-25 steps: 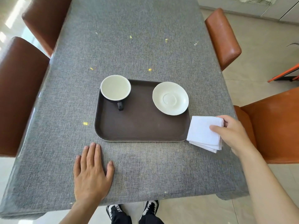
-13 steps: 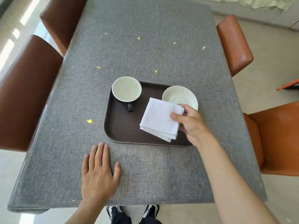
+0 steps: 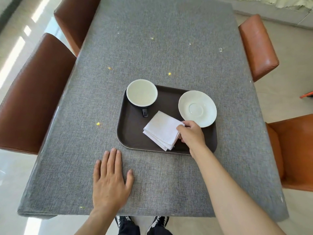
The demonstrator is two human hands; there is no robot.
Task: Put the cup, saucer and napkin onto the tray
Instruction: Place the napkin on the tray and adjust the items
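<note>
Napkin now down on tray, off table since 1 s ago; cup & saucer there too. R hand still pinching napkin corner, L hand flat, fingers apart, holding nothing. Only release left, prob.

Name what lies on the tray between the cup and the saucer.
Only bare tray lies between the cup and the saucer in the head view; the napkin sits nearer the person.

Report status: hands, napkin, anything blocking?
Right hand pinching napkin, napkin down on tray. Left hand flat on table, empty. Cup, saucer already on tray. Nothing blocking.
</note>
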